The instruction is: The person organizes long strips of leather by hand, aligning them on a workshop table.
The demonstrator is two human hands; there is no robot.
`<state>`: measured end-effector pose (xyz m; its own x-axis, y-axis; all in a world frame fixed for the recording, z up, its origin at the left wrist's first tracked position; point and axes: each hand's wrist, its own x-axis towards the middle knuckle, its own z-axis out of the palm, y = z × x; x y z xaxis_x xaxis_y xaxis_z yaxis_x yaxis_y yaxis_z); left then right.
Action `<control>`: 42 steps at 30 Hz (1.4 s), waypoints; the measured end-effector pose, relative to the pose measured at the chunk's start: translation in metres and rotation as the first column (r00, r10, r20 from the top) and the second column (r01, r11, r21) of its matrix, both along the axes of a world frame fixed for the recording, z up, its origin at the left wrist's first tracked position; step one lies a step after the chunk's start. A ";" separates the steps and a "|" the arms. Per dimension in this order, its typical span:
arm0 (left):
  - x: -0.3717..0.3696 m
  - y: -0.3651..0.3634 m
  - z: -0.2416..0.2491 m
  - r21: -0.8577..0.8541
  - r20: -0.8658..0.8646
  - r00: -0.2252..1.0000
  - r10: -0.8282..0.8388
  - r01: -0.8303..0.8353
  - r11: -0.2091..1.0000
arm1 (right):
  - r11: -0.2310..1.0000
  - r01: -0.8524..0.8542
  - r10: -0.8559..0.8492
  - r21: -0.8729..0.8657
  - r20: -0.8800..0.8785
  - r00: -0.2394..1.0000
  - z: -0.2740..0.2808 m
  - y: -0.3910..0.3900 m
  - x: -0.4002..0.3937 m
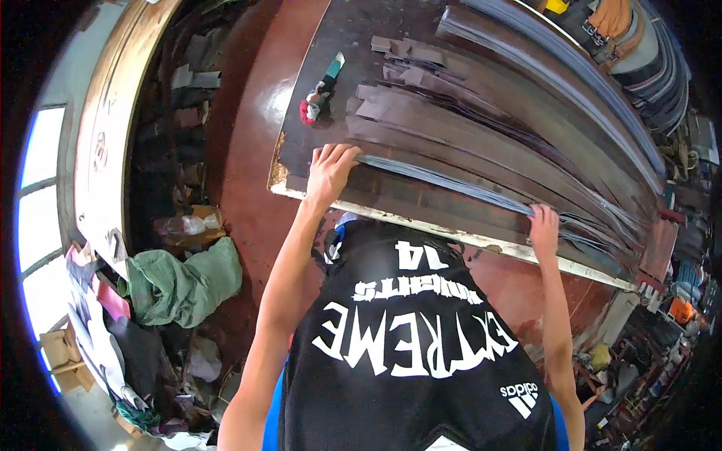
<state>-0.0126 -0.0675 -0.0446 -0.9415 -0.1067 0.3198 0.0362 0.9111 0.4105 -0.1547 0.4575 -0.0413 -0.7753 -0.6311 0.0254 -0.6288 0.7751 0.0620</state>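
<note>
A bundle of long, thin grey strips (444, 180) lies along the near edge of the dark table (308, 120). My left hand (331, 174) is closed round the bundle's left end. Further right, my right hand (544, 229) grips the same bundle, and the strips run on past it and fan out. Behind the bundle, wide stacks of brown strips (466, 139) stretch across the table. A tool with a green and red handle (322, 89) lies on the table beyond my left hand.
Grey strips (556, 60) line the far table edge. Brown belts (613, 26) hang at the back right. On the left, a green cloth sack (184, 282) sits on the floor near a cardboard box (66, 349). Clutter fills the lower right.
</note>
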 end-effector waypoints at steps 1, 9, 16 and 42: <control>0.000 0.000 0.001 -0.007 0.009 1.000 -0.001 0.001 1.000 | 0.999 0.008 -0.008 0.036 0.002 1.000 0.005 0.017 -0.004; 0.002 -0.001 0.003 0.011 0.016 1.000 0.004 -0.005 1.000 | 0.995 0.050 -0.053 0.084 0.031 0.998 0.017 0.074 -0.020; -0.001 0.002 -0.004 -0.026 0.043 0.999 0.027 -0.026 0.999 | 0.989 0.061 -0.037 -0.138 0.171 0.985 0.040 0.072 -0.020; 0.002 0.012 0.000 -0.096 0.153 0.984 0.088 -0.074 0.993 | 0.919 -0.007 0.041 -0.394 0.077 0.996 0.041 0.123 -0.016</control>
